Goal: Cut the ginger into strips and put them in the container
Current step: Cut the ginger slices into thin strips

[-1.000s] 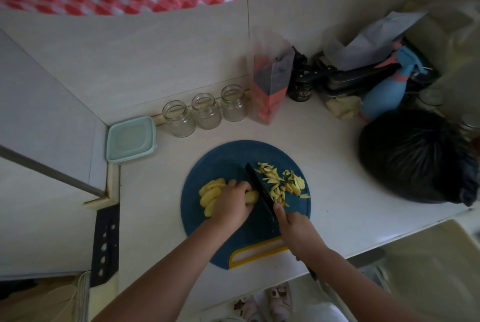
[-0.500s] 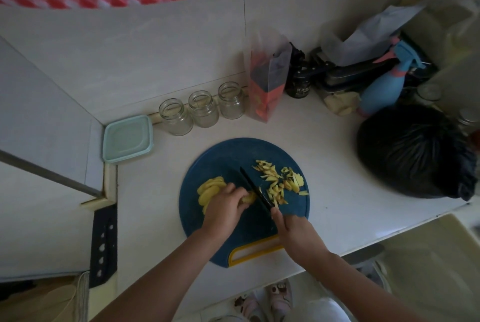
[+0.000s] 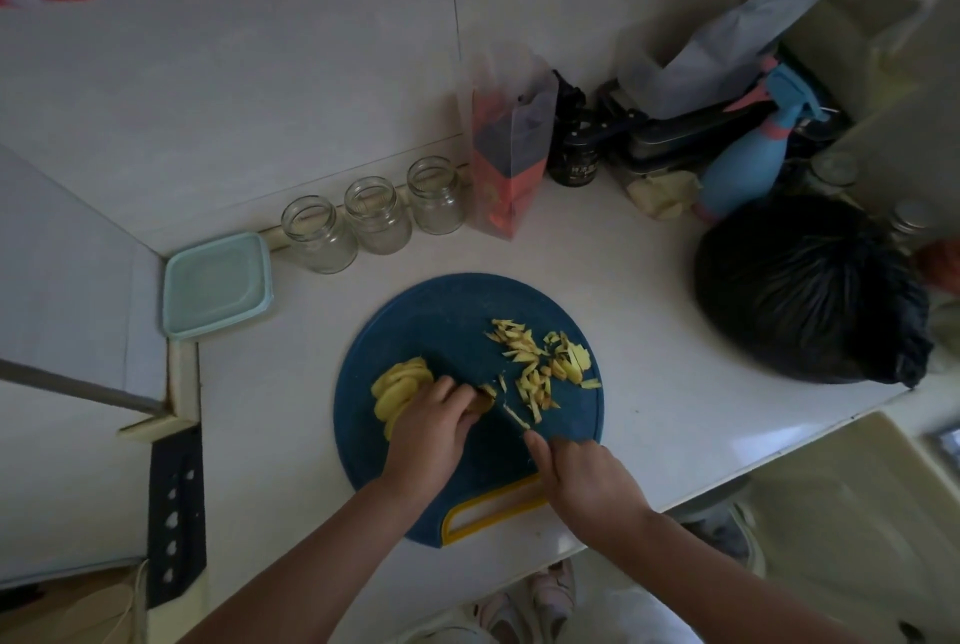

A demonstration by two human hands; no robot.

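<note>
We look down on a smooth, pale counter (image 3: 649,331) that runs into a tiled corner, its right end crowded and dim. The bulkiest thing on it is a black bag (image 3: 810,290), crinkled and gathered into folds, so whatever it holds is hidden from us. Nearer the front edge lies the cutting board (image 3: 441,321), a round, matte, dark blue disc with a yellow-rimmed handle slot at its near side, partly covered by both forearms. The left hand (image 3: 434,428) sits on the board with its fingers curled down over a piece of ginger (image 3: 485,396), of which only a small tan end shows past the fingertips. The right hand (image 3: 582,477) is closed round the handle of the knife (image 3: 513,416), one finger stretched forward along it. The handle is wholly hidden and the dark blade nearly vanishes against the board, leaving us only a thin pale edge. In the left corner, well apart from the board, sits the container (image 3: 215,285), square with rounded corners, of pale green plastic, its lid on and its contents not to be made out. Beside it three clear glass jars (image 3: 377,215) stand in a row, mouths open. A stack of smooth yellow ginger slices (image 3: 397,386) leans just left of the left hand, partly under it. The thin, ragged ginger strips (image 3: 545,368) lie scattered on the board's right half, right of the blade.
</note>
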